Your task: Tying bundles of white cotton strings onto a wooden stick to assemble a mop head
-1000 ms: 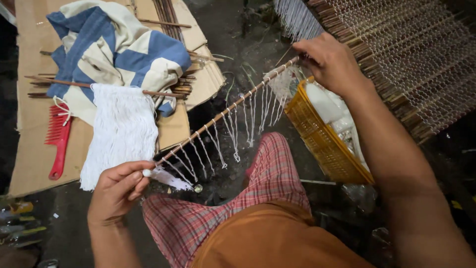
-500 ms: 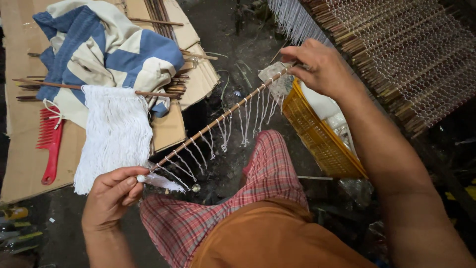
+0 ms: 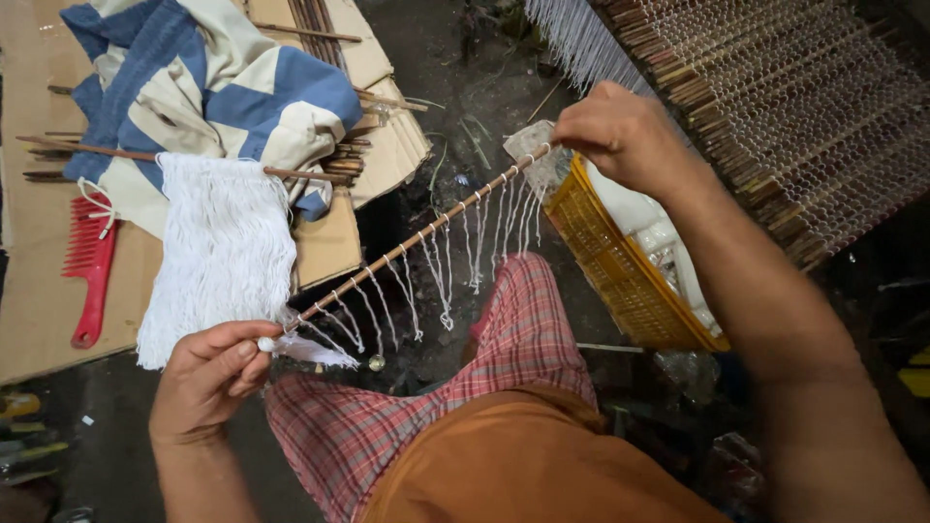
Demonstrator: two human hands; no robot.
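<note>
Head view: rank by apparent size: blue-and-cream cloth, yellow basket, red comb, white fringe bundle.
Largest to smallest as they look:
1. blue-and-cream cloth
2. white fringe bundle and yellow basket: look alike, and the basket is partly hidden by the right arm, so unranked
3. red comb

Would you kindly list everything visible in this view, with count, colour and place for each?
thin stick: one, brown, held at both ends above the lap, white string loops hanging from it
white fringe bundle: one, white, on cardboard at left
striped cloth: one, blue and cream, upper left
comb: one, red, far left on cardboard
cardboard: several sheets, tan, left floor
spare sticks: several, brown, under and beside the cloth
basket: one, yellow, right of centre, with white material inside
stick mat: one, brown with white threads, upper right
checked garment: red plaid, over the knees
left hand: pinching the stick's lower end
right hand: gripping its upper end
</note>
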